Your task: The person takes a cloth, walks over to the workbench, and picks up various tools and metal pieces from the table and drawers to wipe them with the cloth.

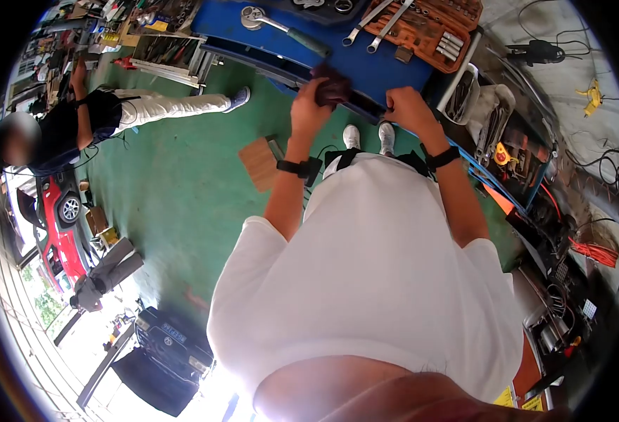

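A crumpled dark maroon cloth [332, 86] is bunched in my left hand [309, 111], whose fingers are closed on it at the front edge of a blue workbench [387, 74]. My right hand [413, 112] is at the same edge, further right, with its fingers curled in by a dark, narrow drawer or tray [365, 107]. What those fingers hold, if anything, I cannot make out. Beyond the cloth, a large ratchet wrench [285, 29] with a green handle lies on the bench. Two combination wrenches [383, 24] lie to its right.
An orange socket case [446, 35] sits open at the bench's back right. Brown cardboard [256, 165] lies on the green floor [182, 176] to my left. Another person [63, 130] stands further left, near a red car [59, 225]. Tool-filled shelving [513, 151] borders my right side.
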The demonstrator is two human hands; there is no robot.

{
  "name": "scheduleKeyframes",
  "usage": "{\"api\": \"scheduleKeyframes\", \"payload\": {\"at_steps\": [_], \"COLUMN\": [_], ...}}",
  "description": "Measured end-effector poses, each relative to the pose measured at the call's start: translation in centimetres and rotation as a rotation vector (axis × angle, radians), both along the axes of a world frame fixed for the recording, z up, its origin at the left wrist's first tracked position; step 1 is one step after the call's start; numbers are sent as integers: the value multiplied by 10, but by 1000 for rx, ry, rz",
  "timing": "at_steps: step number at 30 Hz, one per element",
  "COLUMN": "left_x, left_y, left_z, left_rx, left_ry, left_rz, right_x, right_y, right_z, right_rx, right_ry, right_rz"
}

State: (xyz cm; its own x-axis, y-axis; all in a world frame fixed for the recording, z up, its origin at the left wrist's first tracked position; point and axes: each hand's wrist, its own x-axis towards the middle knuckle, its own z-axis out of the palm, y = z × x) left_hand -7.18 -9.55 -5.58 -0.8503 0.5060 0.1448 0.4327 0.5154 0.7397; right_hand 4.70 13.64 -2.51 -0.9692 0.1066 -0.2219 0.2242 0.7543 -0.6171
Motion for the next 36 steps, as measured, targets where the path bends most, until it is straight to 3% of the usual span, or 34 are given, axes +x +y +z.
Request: {"api": "scheduleKeyframes", "payload": {"at_steps": [2,6,10,13,15,16,18,20,28,30,31,33,34,36], "left_x": [-29,-84,-128,-131,-119,-116,-108,-98,-97,-131,-151,-186,-192,-202], "left_y": [-36,-87,-95,-81,-65,-63,-59,-60,-65,-63,-60,-57,-52,-38], "left_z": [-23,-22,-36,-55,-71,-79,-90,-93,-67,-67,-65,-60,-54,-48], "left_rx": [88,16,104,138,-134,-132,56,66,152,62,68,57,57,32], "left_ry": [-111,172,240,28,226,217,178,113,9,292,290,499,498,247], "left_rz": [400,579,489,335,319,321,376,401,408,535,544,429,441,487], "right_x": [-1,-1,-1,-2,-3,-3,-4,-3,8,13,13,13,13,13], "right_y": [3,7,13,24,30,33,37,38,29,23,23,21,21,21], "right_z": [1,-8,-8,-9,-9,-8,-7,-10,-11,-13,-14,-15,-17,-20], "right_rx": [-23,36,-38,-107,-88,-70,-79,-93,130,187,242,248,248,219], "right_ry": [-27,-13,69,215,258,303,289,276,217,234,256,264,272,280], "right_rz": [4,-23,-107,-204,-255,-310,-323,-327,-241,-227,-218,-220,-233,-241]}}
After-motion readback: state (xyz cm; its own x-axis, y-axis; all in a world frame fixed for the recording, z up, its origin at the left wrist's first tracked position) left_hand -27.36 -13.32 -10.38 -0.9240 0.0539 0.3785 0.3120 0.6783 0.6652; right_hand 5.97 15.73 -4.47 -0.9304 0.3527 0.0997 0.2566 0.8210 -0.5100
